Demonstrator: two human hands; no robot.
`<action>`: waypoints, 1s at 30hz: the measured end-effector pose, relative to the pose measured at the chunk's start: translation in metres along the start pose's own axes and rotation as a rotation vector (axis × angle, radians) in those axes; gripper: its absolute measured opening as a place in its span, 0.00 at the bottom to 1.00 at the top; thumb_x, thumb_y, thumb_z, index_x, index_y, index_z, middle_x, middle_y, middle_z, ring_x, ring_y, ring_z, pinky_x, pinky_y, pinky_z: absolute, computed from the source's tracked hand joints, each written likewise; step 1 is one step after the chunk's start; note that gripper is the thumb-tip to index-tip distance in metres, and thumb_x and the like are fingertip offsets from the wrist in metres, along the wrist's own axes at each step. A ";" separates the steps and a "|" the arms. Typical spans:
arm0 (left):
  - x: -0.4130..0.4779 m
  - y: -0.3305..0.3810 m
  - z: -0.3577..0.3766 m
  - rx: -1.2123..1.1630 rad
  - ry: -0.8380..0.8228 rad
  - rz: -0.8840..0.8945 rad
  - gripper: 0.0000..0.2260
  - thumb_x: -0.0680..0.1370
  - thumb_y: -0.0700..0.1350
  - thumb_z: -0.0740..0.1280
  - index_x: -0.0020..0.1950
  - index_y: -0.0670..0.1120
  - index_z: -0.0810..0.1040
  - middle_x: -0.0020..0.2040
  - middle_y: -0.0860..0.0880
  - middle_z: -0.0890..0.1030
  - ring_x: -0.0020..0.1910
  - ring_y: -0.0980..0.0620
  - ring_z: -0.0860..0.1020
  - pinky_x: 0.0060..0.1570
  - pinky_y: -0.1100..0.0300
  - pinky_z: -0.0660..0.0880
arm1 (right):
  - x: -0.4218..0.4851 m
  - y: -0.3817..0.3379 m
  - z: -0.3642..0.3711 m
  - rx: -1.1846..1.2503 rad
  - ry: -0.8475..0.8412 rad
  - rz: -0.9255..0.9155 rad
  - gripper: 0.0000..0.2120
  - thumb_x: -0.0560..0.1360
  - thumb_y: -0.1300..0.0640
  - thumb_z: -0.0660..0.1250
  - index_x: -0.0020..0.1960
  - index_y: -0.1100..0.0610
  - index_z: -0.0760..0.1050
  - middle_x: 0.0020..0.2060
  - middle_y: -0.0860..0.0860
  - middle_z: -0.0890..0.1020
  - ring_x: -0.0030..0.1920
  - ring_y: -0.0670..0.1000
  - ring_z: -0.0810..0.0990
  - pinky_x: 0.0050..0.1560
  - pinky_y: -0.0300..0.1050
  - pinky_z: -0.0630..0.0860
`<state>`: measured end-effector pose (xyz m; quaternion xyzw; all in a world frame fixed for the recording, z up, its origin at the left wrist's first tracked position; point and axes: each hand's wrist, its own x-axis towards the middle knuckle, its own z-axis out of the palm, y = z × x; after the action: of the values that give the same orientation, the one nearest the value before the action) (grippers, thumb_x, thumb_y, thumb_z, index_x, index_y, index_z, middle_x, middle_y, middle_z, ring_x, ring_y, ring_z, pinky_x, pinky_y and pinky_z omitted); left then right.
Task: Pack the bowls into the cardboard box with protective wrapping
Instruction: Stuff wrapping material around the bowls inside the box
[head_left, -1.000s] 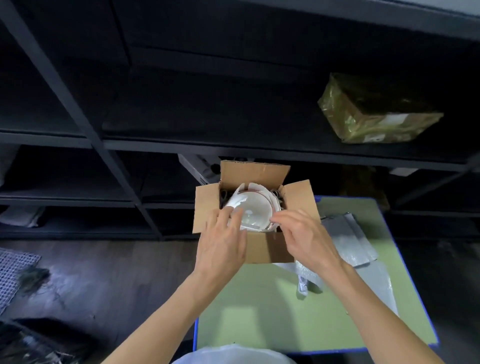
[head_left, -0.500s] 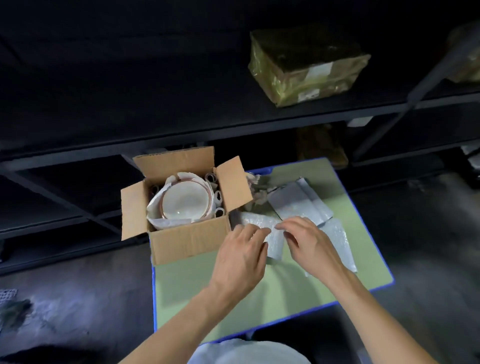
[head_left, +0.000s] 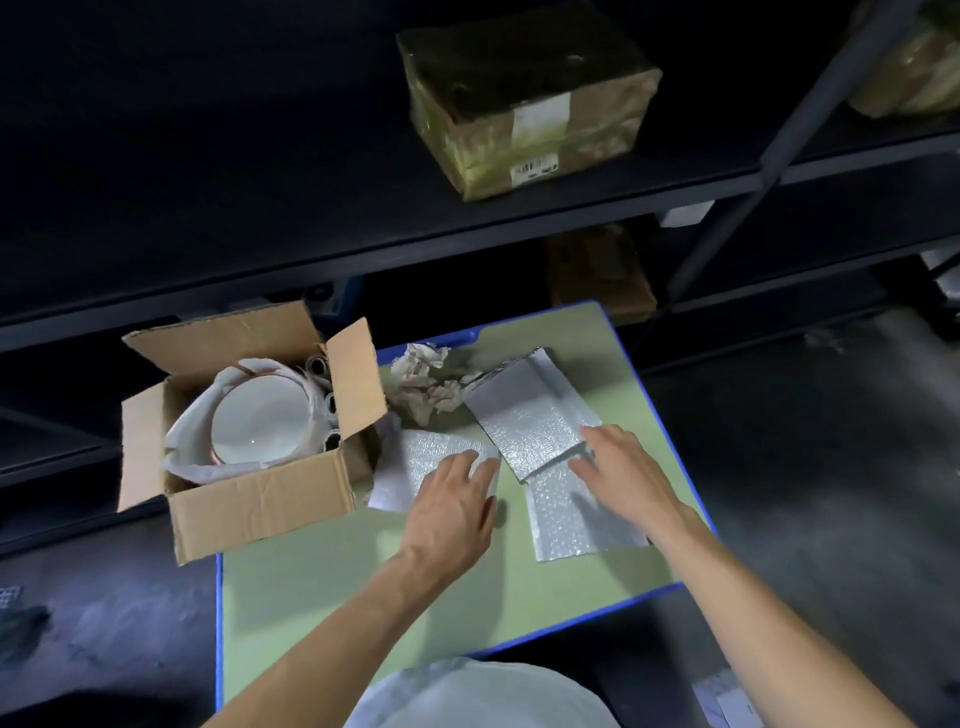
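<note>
An open cardboard box (head_left: 260, 499) stands at the table's left edge, overhanging it. Inside lies a white bowl (head_left: 260, 423) with a thin red rim, nested in white wrapping paper (head_left: 182, 441). To the right of the box lie three silvery bubble-wrap sheets: a near-left one (head_left: 415, 457), a far one (head_left: 530, 421) and a near-right one (head_left: 576, 519). My left hand (head_left: 452, 499) rests flat on the near-left sheet with fingers straight. My right hand (head_left: 623, 473) lies with spread fingers where the far and near-right sheets overlap.
A crumpled wad of brown paper (head_left: 426, 384) sits behind the sheets by the box flap. The green table (head_left: 363, 597) has a blue rim. Dark metal shelving (head_left: 467, 228) runs behind, holding a taped parcel (head_left: 530, 98). The floor is dark on both sides.
Both hands left the box and moved right onto the bubble-wrap sheets. They now lie further apart, each on its own sheet. The camera view swung right.
</note>
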<state>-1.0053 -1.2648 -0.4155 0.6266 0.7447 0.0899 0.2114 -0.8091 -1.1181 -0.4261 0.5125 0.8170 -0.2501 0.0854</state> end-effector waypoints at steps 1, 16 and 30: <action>0.002 0.001 0.000 0.000 -0.004 -0.016 0.20 0.81 0.48 0.59 0.73 0.49 0.67 0.70 0.46 0.69 0.67 0.44 0.67 0.65 0.53 0.67 | 0.009 0.000 -0.001 -0.005 -0.003 0.004 0.24 0.81 0.45 0.63 0.71 0.57 0.68 0.67 0.53 0.73 0.67 0.55 0.69 0.60 0.54 0.75; -0.020 -0.008 0.001 -0.111 0.076 -0.130 0.19 0.82 0.47 0.58 0.73 0.47 0.70 0.68 0.45 0.72 0.66 0.44 0.69 0.64 0.51 0.68 | 0.061 -0.036 0.016 0.020 0.182 0.034 0.12 0.79 0.54 0.65 0.60 0.56 0.69 0.51 0.55 0.78 0.49 0.58 0.78 0.44 0.50 0.74; 0.016 0.011 -0.081 -0.159 0.308 0.158 0.38 0.77 0.59 0.69 0.81 0.48 0.56 0.79 0.45 0.58 0.79 0.46 0.55 0.76 0.52 0.56 | -0.002 -0.046 -0.084 0.251 -0.208 -0.252 0.16 0.77 0.53 0.67 0.59 0.34 0.73 0.49 0.36 0.81 0.50 0.37 0.78 0.48 0.35 0.74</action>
<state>-1.0322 -1.2361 -0.3420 0.6434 0.7071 0.2598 0.1361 -0.8387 -1.0943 -0.3379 0.3840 0.8240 -0.4103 0.0728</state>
